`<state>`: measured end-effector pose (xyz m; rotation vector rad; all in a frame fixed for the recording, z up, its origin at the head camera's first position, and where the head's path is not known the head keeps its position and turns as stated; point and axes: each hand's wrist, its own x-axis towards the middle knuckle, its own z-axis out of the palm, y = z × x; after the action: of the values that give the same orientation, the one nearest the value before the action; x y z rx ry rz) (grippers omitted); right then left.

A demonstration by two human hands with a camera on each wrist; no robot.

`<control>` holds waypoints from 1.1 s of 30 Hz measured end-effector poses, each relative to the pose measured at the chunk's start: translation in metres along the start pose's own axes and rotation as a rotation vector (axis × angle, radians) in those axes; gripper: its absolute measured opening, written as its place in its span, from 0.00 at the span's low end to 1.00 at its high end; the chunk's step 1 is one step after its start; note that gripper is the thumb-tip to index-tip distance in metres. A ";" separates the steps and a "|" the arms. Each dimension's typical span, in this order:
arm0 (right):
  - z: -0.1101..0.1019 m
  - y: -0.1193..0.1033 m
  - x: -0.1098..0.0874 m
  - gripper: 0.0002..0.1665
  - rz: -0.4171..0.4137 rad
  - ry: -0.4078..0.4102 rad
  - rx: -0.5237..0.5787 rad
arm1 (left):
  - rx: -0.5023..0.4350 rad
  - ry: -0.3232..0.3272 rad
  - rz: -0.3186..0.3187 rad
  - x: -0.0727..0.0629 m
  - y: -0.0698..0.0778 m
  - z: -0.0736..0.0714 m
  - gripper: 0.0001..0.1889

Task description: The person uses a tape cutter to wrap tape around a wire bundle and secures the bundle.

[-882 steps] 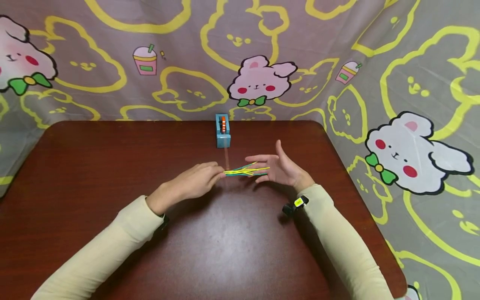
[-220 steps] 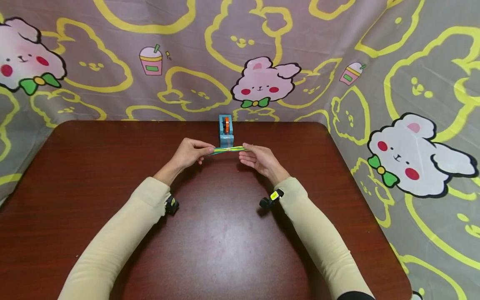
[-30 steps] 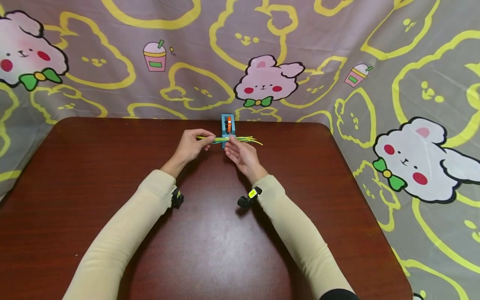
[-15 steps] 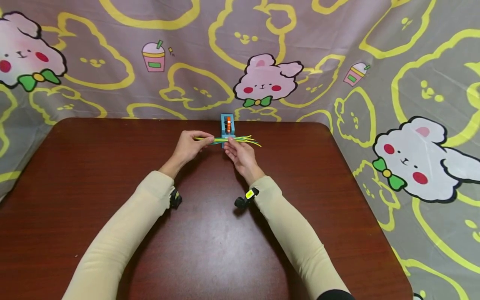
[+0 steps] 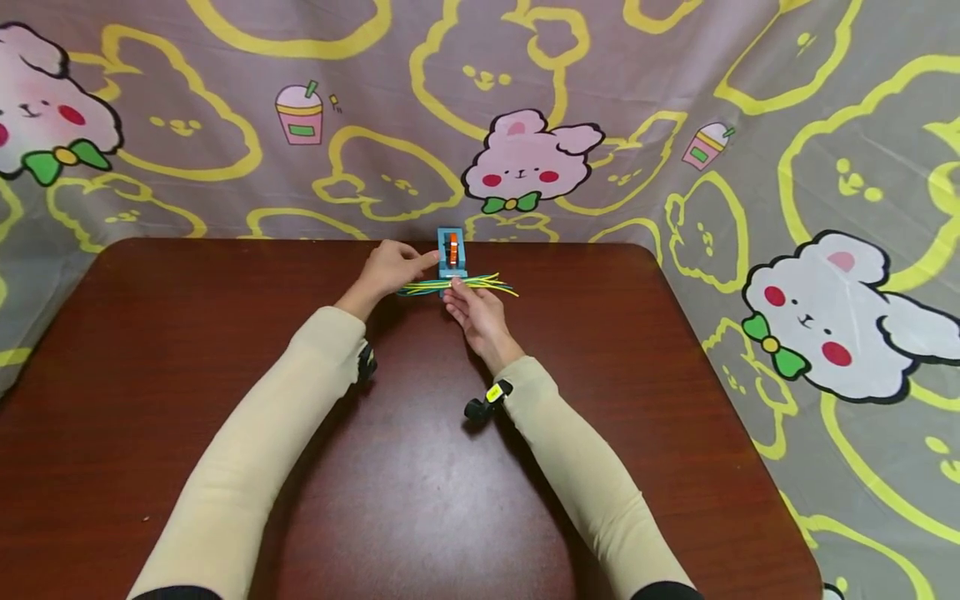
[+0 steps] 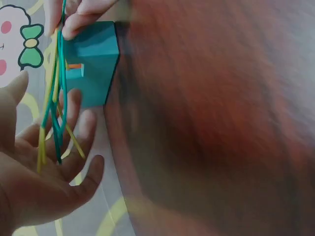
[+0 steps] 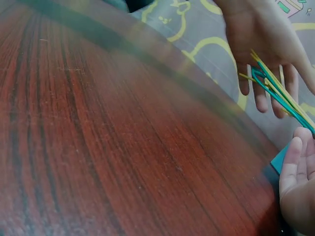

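Observation:
A loose bundle of thin yellow and green wires (image 5: 491, 283) lies level in the air at the front of a blue tape dispenser (image 5: 452, 250) with an orange core. My right hand (image 5: 480, 315) pinches the bundle near its middle, between thumb and fingers. The left hand (image 5: 390, 268) is behind the bundle's left end, its thumb reaching toward the dispenser's side. In the left wrist view, the left hand (image 6: 39, 191) has its fingers spread around the splayed wire ends (image 6: 54, 142), gripping none of them. The right wrist view shows the right hand (image 7: 300, 196) at the frame's edge.
A dark red-brown wooden table (image 5: 405, 450) lies beneath both arms. Its back edge meets a patterned curtain (image 5: 360, 100), and another curtain stands along the right side. A small black camera (image 5: 480, 408) sits on the right wrist.
Half a second ago the left hand pinched the bundle's left part. It has let go and moved back and slightly right, beside the dispenser. The right hand keeps its pinch, nearly in place.

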<state>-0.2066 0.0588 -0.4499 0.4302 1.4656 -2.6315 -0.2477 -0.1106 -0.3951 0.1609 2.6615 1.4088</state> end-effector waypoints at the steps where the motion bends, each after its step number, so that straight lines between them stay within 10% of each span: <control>1: 0.000 -0.001 0.000 0.03 -0.002 0.001 -0.001 | 0.031 -0.017 -0.017 0.002 0.004 0.001 0.30; 12: -0.003 -0.002 0.002 0.03 -0.002 -0.003 -0.020 | 0.314 -0.103 -0.086 0.020 0.023 0.008 0.34; 33: -0.003 -0.001 0.002 0.06 -0.040 -0.003 -0.016 | 0.339 -0.072 -0.160 0.021 0.021 0.020 0.33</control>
<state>-0.2080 0.0616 -0.4510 0.4001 1.5084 -2.6477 -0.2648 -0.0791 -0.3906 0.0279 2.7600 0.8827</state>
